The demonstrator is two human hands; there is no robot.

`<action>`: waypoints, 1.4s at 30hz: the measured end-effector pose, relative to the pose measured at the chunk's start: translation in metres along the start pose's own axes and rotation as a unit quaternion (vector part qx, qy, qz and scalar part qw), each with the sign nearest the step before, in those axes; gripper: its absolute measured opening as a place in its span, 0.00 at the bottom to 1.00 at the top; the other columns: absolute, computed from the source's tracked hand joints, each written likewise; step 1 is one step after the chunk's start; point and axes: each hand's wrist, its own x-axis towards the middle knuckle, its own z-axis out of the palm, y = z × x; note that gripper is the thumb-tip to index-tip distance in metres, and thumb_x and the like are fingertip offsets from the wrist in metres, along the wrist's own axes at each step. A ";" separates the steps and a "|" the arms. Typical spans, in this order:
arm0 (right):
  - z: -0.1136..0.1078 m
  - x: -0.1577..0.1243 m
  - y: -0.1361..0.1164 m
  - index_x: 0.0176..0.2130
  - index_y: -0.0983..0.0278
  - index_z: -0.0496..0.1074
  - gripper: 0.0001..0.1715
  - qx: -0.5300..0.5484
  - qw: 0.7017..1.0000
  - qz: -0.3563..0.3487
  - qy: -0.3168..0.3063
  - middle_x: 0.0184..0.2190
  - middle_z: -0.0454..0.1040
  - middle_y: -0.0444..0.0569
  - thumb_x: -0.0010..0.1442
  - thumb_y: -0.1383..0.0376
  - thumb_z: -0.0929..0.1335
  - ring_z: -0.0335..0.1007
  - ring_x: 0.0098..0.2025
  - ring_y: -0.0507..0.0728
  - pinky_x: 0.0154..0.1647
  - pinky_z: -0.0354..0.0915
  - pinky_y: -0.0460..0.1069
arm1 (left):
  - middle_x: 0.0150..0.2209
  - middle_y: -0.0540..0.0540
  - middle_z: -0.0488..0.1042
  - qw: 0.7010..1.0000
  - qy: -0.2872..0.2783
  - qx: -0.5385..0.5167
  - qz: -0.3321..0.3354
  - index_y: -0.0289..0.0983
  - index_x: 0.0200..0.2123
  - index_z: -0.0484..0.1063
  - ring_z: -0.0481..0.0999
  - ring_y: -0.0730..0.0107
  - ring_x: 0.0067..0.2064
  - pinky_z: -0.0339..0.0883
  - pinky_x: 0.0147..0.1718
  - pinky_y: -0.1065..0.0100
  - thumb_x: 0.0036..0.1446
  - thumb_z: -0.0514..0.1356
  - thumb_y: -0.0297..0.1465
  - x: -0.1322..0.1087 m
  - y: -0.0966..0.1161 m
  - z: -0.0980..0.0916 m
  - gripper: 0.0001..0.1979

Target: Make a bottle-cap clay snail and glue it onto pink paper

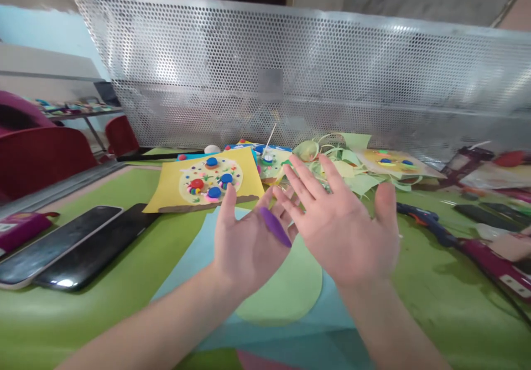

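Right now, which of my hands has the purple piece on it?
Your left hand: the purple clay-like roll, tapered at both ends, lies on it, toward the fingers. Your right hand is open too, but its palm is bare.

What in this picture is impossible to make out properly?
In the head view:
Purple piece: underside, hidden by the left hand.
Green circle: partly hidden behind left hand and right hand.
Magenta item: cut off by left edge.
Distant colourful items: too small, blurred.

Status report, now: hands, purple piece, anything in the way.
Left hand open, purple piece lying on it. Right hand open, holding nothing. Hands partly block view of green circle on blue paper.
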 end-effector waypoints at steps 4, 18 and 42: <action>0.001 0.000 -0.002 0.62 0.46 0.44 0.44 -0.059 0.998 -0.005 -0.005 0.60 0.59 0.42 0.53 0.39 0.37 0.50 0.63 0.56 0.56 0.52 0.67 | 0.38 0.44 0.73 0.998 -0.011 0.053 0.017 0.39 0.43 0.68 0.67 0.57 0.52 0.59 0.50 0.61 0.54 0.46 0.55 -0.001 -0.001 0.000 0.29; -0.011 -0.002 0.020 0.56 0.59 0.63 0.30 -0.585 0.788 -0.187 -0.057 0.57 0.64 0.49 0.56 0.56 0.67 0.51 0.62 0.63 0.60 0.49 0.62 | 0.47 0.44 0.72 0.989 0.014 0.117 0.090 0.40 0.48 0.67 0.57 0.54 0.61 0.56 0.54 0.57 0.53 0.44 0.58 0.000 0.025 -0.002 0.33; -0.034 0.017 0.035 0.60 0.63 0.55 0.30 -0.795 0.584 0.094 -0.134 0.56 0.65 0.53 0.62 0.55 0.61 0.61 0.56 0.58 0.51 0.62 0.50 | 0.56 0.28 0.63 0.964 0.019 0.256 0.068 0.28 0.58 0.57 0.64 0.37 0.55 0.52 0.49 0.49 0.53 0.35 0.56 0.037 0.097 -0.023 0.43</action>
